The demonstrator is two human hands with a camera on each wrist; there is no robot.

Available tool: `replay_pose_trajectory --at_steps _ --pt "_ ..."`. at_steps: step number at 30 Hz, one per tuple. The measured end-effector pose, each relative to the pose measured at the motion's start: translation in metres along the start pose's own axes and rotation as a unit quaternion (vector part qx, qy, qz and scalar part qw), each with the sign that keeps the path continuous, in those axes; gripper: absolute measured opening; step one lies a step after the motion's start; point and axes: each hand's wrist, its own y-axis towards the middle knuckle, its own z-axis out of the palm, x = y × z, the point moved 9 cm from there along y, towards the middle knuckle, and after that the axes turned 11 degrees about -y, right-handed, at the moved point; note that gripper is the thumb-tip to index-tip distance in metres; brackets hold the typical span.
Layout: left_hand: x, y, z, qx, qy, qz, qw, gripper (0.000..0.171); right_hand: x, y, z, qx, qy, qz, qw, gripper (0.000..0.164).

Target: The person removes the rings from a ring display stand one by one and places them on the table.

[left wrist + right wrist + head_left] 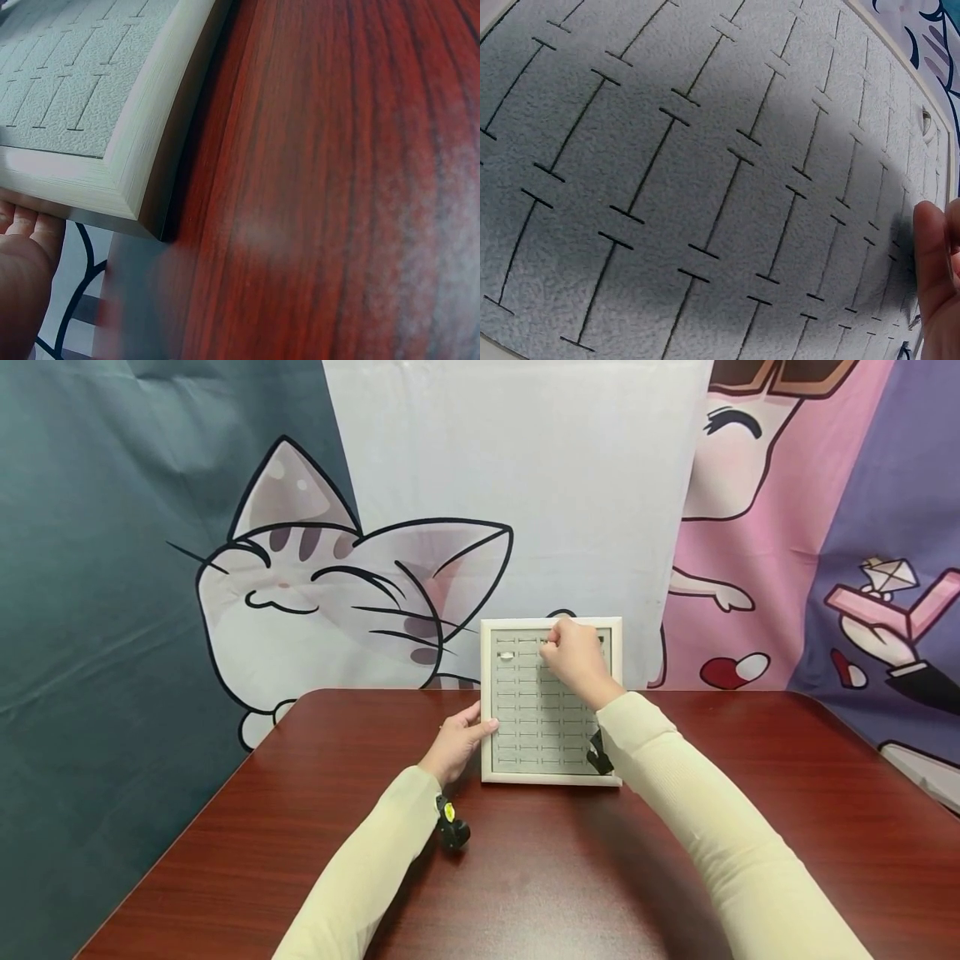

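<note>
A framed ring display board (551, 779) stands upright on the table, its pale padded face lined with rows of slits. Its left edge is held by my left hand (453, 743), thumb on the front of the frame and fingers behind it. Up at the top rows, my right hand (577, 656) has curled fingers pinched against the face; the small object between them is mostly hidden. One ring (506, 655) sits in a slit near the upper left, and the right wrist view catches this ring (926, 124) beyond the thumb. A small dark piece (601, 639) shows at the top right.
The reddish-brown wooden table (525, 877) spreads around the board. Behind it hangs a cloth backdrop (592, 485) printed with cartoon figures. Each wrist wears a small black camera, the left wrist camera (452, 827) close over the tabletop.
</note>
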Motion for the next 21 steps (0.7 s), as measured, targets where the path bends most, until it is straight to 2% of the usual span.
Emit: replay_pose_trajectory --at_steps 11,21 --pt "0.0010 0.0007 0.0000 0.001 -0.006 -0.005 1.0000 0.052 -0.0053 -0.0017 -0.0001 -0.001 0.046 0.014 0.999 0.007" --pt "-0.0032 -0.0020 0.0015 0.005 0.000 0.002 1.0000 0.051 -0.0093 -0.0040 0.0005 0.002 0.067 0.016 0.998 0.005"
